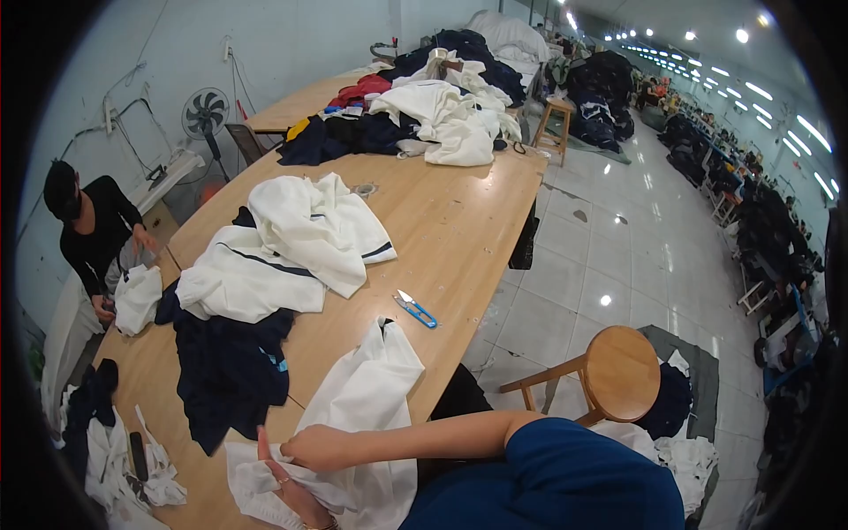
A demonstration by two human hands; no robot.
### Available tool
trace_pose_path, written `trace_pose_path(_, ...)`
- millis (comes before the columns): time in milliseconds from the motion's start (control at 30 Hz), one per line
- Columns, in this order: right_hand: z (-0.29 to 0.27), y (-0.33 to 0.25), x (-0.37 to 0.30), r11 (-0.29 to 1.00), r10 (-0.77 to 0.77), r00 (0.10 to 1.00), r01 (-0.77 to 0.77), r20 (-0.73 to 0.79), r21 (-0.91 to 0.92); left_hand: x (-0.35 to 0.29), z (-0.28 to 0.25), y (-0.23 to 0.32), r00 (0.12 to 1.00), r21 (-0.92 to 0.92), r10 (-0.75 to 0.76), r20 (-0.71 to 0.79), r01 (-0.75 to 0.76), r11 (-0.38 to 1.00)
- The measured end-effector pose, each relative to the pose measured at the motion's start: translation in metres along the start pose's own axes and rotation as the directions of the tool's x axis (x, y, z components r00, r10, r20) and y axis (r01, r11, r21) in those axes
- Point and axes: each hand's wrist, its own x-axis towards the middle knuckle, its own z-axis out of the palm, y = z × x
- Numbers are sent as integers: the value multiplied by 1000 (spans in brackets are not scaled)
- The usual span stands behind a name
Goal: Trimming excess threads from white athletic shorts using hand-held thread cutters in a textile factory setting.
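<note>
A white garment [371,380] lies on the near end of the table, its gathered end bunched between my hands. My right hand [322,447] is closed on the cloth, reaching across from a blue sleeve. Just below it, my left hand [299,496] is seen edge-on against the same cloth, with fingers stretched out; its other fingers are partly hidden. Beyond the garment lie blue-handled thread snips [415,311], touched by neither hand. Dark navy cloth [231,371] lies left of the garment, and a heap of white garments with navy stripes [300,243] is farther off.
A wooden table [442,230] runs away from me, with a large clothing pile [442,115] at its far end. Across on the left, a person [93,230] handles white cloth. A round stool [623,373] stands on the right. White scraps [110,455] lie at the lower left.
</note>
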Motion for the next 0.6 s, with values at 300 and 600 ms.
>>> trace_pose_path(300,-24,-9,-22,989,42,995,-29,93,-142,9,-23,-21,969,249,-203,144,164,955)
trace_pose_path(600,-20,22,-41,988,-140,978,147,155,-36,8,-21,-39,743,740,-241,625,-465,486)
